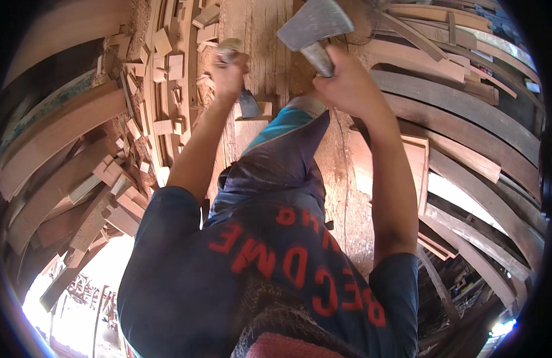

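Note:
My left hand [228, 77] is closed round the handle of a chisel, its end blurred above the fist. The wide, dark chisel blade [249, 104] points down at a pale wood block [252, 122]; whether its edge touches the block I cannot tell. To the right, my right hand [344, 80] grips a hatchet [315, 25] by its handle close below the broad grey head. The hatchet is raised, apart from the chisel. My bent knee [294, 122], in dark and turquoise cloth, lies between the hands beside the block.
A thick wooden beam [255, 30] runs away from me under the work. Several wood offcuts [176, 67] and shavings lie along its left side. Long curved-looking planks [449, 113] are stacked to the right, with more boards [67, 131] to the left.

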### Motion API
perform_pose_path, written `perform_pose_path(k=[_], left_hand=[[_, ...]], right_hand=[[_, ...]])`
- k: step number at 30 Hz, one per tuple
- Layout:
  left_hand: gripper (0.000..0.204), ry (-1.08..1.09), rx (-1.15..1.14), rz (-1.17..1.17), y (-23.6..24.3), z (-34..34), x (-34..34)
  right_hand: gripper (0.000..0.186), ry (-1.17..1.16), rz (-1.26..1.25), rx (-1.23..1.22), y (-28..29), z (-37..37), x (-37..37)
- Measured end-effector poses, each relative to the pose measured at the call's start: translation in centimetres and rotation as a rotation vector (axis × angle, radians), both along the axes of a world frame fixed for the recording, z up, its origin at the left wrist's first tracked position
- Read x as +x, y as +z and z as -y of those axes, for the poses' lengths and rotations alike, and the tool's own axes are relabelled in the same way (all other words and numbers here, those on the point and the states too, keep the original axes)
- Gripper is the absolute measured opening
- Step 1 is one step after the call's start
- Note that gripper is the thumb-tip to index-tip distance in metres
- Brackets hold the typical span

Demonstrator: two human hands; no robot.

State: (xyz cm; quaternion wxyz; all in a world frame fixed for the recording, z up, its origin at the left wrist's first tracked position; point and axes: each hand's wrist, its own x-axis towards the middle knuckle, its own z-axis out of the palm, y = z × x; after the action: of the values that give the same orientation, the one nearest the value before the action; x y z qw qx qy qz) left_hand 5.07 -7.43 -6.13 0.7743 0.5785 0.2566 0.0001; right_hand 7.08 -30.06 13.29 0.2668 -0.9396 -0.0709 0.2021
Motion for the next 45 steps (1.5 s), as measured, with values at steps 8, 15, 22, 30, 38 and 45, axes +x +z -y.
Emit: perform_pose_path(k=[8, 15, 22, 30, 38, 45], left_hand=[[0.021, -0.275, 0.159, 0.016, 2.3, 4.8, 0.5], [0.015, -0.267, 0.02, 0.074, 4.6, 3.0, -1.7], [0.01, -0.332, 0.029, 0.089, 7.4, 0.6, -3.5], [0.015, -0.442, 0.101, 0.157, 7.9, 1.6, -5.9], [0.022, -0.741, 0.155, 0.224, 9.6, 0.1, -9.4], [0.019, -0.782, 0.171, 0.462, 9.5, 1.3, -12.0]], right_hand=[[0.033, -0.422, 0.122, 0.16, 2.8, -2.9, 4.9], [0.037, 0.023, -0.15, 0.025, -0.8, -0.8, -2.3], [0.031, -0.32, -0.228, 0.199, -1.4, 4.3, -12.1], [0.031, -0.466, -0.254, 0.191, 1.7, 4.6, -17.2], [0.028, -0.403, 0.276, 0.29, 9.6, 1.5, -18.1], [0.018, -0.088, 0.446, 0.143, 5.8, -2.2, -19.2]])
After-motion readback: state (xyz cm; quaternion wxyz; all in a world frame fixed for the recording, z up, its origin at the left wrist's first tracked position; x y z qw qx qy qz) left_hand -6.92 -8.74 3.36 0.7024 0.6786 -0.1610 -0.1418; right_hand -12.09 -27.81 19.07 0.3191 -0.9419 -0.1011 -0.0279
